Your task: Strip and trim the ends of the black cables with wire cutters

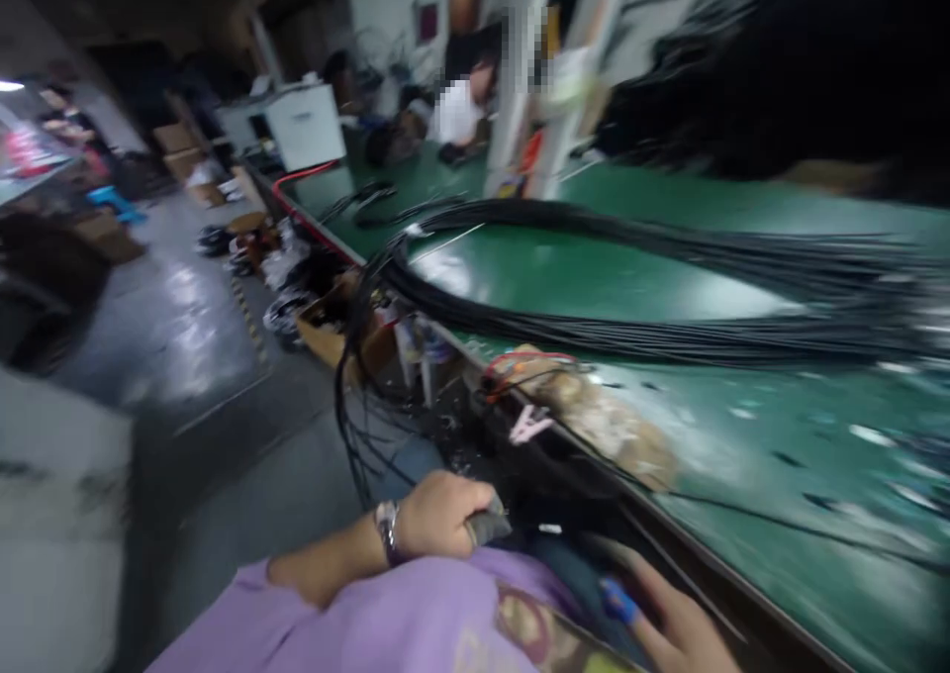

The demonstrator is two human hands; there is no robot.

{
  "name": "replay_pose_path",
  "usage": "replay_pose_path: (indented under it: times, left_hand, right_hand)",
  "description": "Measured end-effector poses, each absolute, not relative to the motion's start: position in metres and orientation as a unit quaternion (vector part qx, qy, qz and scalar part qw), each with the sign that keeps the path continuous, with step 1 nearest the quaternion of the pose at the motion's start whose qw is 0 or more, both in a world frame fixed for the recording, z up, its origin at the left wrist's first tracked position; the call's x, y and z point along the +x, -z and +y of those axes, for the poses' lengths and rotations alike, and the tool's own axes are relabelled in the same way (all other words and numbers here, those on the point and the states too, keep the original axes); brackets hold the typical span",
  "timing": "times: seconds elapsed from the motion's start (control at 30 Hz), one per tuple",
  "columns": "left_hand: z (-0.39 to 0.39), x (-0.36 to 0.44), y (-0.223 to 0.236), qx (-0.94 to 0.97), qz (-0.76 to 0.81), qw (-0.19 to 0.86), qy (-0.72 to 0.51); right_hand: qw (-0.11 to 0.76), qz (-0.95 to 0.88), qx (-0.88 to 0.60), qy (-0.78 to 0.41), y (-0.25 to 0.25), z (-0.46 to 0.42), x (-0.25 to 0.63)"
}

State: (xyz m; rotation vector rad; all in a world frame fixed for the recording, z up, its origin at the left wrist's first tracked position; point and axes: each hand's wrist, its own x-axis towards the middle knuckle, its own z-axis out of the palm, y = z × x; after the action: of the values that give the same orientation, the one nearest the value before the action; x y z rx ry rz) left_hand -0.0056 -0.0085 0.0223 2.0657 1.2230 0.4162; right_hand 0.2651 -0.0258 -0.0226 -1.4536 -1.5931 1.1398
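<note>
My left hand [437, 517], with a metal watch [387, 531] on its wrist, is closed in front of my purple shirt [401, 619]. Grey coverings wrap its fingertips; whatever may be inside the fingers is hidden. Low at the right, my right hand [679, 619] is smeared by motion near the table edge, with a blue wrap [618, 602] on one digit. I cannot make out whether it holds anything. Beyond both hands, a long bundle of black cables [534, 329] lies looped on the green table [541, 267], its left end hanging over the edge.
A pale pink clip [529, 424] sits at the table edge, beside a crumpled brownish bag [594, 411]. Below stands an open cardboard box [327, 341]. White posts [520, 89] rise from the table. A person in white [456, 109] is at the far side.
</note>
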Motion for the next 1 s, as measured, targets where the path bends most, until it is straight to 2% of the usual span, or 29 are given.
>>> replay_pose_path:
  times: [0.13, 0.33, 0.4, 0.5, 0.6, 0.77, 0.83, 0.93, 1.0]
  left_hand:
    - [0.004, 0.011, 0.008, 0.819, 0.429, 0.356, -0.133]
    - [0.035, 0.002, 0.037, 0.775, 0.441, 0.447, -0.070]
    - [0.042, 0.001, 0.038, 0.779, 0.463, 0.421, -0.041]
    - [0.048, 0.005, 0.034, 0.803, 0.466, 0.370, -0.010]
    - [0.042, 0.010, 0.026, 0.786, 0.471, 0.395, -0.071]
    - [0.004, 0.010, 0.007, 0.581, 0.458, 0.615, -0.272]
    - [-0.007, 0.004, 0.001, 0.510, 0.490, 0.643, -0.294]
    - [-0.014, -0.004, -0.004, 0.451, 0.543, 0.658, -0.261]
    - [-0.013, -0.006, -0.006, 0.432, 0.561, 0.664, -0.241]
  right_hand:
    - [0.318, -0.668, -0.467, -0.484, 0.003, -0.011, 0.227]
    - [0.230, -0.707, -0.478, -0.468, 0.021, 0.008, 0.203]
    - [0.230, -0.688, -0.483, -0.490, 0.032, 0.010, 0.201]
    - [0.276, -0.620, -0.511, -0.528, 0.040, 0.015, 0.199]
    - [0.339, -0.509, -0.513, -0.603, 0.038, 0.016, 0.201]
    - [0.402, -0.329, -0.526, -0.674, 0.025, 0.001, 0.205]
    - [0.385, -0.319, -0.519, -0.693, 0.021, -0.004, 0.203]
    - [0.315, -0.366, -0.486, -0.728, 0.015, -0.005, 0.197]
    - [0.297, -0.404, -0.459, -0.733, 0.010, -0.002, 0.191]
